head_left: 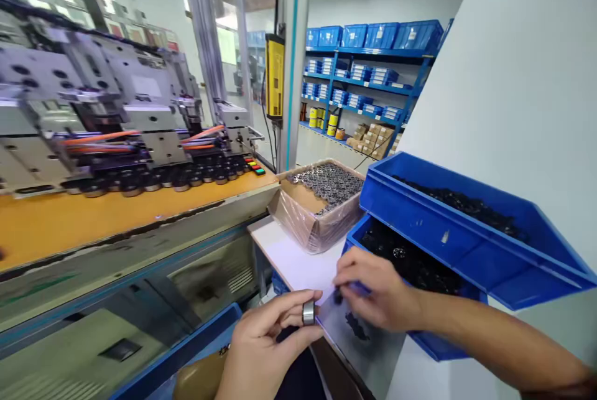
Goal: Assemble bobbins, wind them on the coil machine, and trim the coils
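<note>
Between the thumb and fingers of my left hand (268, 338) is a short shiny metal ring (308, 313), held on edge beside the white table's front corner. My right hand (380, 288) is closed in a pinch on a small black part (338, 295), a short way right of the ring; blur hides the part's exact kind. Below that hand, a small group of black pieces (357, 326) lies on a greyish sheet-like surface (373, 350). Behind it, the lower blue bin (436, 344) contains many dark parts.
A tilted blue bin (443, 232) of black parts overlaps the lower one. A plastic-lined carton (303, 226) holds rows of metal parts. At left, a machine (153, 114) stands over an orange bench (140, 219) lined with black round parts (181, 181). Blue shelving (373, 86) is behind.
</note>
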Motion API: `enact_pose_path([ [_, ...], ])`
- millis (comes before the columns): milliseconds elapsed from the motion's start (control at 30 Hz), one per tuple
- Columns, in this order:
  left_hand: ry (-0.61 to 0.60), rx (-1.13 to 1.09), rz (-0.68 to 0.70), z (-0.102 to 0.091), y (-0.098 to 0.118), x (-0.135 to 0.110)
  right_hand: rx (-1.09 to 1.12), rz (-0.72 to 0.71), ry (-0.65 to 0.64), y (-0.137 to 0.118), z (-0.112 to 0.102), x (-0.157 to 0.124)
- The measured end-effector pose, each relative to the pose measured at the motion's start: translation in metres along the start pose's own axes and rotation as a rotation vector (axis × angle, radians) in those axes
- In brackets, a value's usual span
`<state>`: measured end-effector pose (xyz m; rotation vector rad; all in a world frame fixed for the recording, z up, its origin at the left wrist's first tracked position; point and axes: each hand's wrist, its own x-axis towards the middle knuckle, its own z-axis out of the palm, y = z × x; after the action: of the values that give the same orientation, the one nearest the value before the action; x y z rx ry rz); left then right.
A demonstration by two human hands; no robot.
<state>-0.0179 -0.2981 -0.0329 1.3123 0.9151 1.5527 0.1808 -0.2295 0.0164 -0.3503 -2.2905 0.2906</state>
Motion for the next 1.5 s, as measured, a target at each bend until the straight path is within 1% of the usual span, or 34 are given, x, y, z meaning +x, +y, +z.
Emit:
enact_pose_path([
  [67,-0.029,0.014,0.020,0.005,0.000,0.001,0.090,-0.017,0.003,-0.005,0.016,-0.007],
  [133,-0.027,0.029,0.038,0.010,0.000,0.002,0.117,-0.026,0.018,-0.007,0.021,-0.014],
  [200,-0.018,0.024,0.031,0.016,-0.002,0.002,0.099,-0.043,0.042,-0.007,0.020,-0.019],
  [300,-0.030,-0.061,-0.011,0.022,-0.004,0.002,0.034,-0.067,0.083,-0.005,0.015,-0.022],
  [433,-0.019,-0.105,-0.033,0.023,-0.004,0.001,0.034,-0.101,0.082,-0.004,0.012,-0.023],
  [533,0.021,-0.071,-0.051,0.020,-0.003,0.000,-0.003,-0.149,0.094,-0.003,0.013,-0.024],
  [633,0.053,-0.064,-0.125,0.019,-0.003,-0.003,-0.098,-0.201,0.115,-0.002,0.015,-0.023],
  [733,0.124,-0.114,-0.217,0.023,-0.003,-0.008,-0.156,-0.236,0.098,-0.002,0.015,-0.022],
  [833,0.167,-0.148,-0.261,0.028,0.000,-0.010,-0.196,-0.273,0.087,0.000,0.014,-0.022],
  [1000,0.157,-0.146,-0.268,0.025,0.002,-0.007,-0.189,-0.302,0.083,0.003,0.015,-0.024],
  [1100,0.087,-0.108,-0.253,0.022,-0.004,-0.006,-0.230,-0.340,0.089,0.004,0.017,-0.024],
  [1167,0.065,-0.067,-0.228,0.023,-0.009,-0.007,-0.284,-0.373,0.117,0.004,0.018,-0.023],
  [1233,0.099,-0.061,-0.197,0.025,-0.013,-0.009,-0.316,-0.409,0.160,0.004,0.019,-0.022],
  [1300,0.128,-0.050,-0.125,0.024,-0.012,-0.010,-0.301,-0.406,0.179,0.002,0.018,-0.022],
  [1367,0.101,0.068,0.030,0.020,-0.007,-0.008,-0.244,-0.364,0.178,0.000,0.018,-0.022],
  [1467,-0.023,0.357,0.341,0.010,0.001,-0.002,-0.134,-0.302,0.153,-0.004,0.018,-0.024],
  [1500,-0.058,0.420,0.414,0.007,0.002,-0.001,-0.110,-0.284,0.147,-0.006,0.019,-0.024],
])
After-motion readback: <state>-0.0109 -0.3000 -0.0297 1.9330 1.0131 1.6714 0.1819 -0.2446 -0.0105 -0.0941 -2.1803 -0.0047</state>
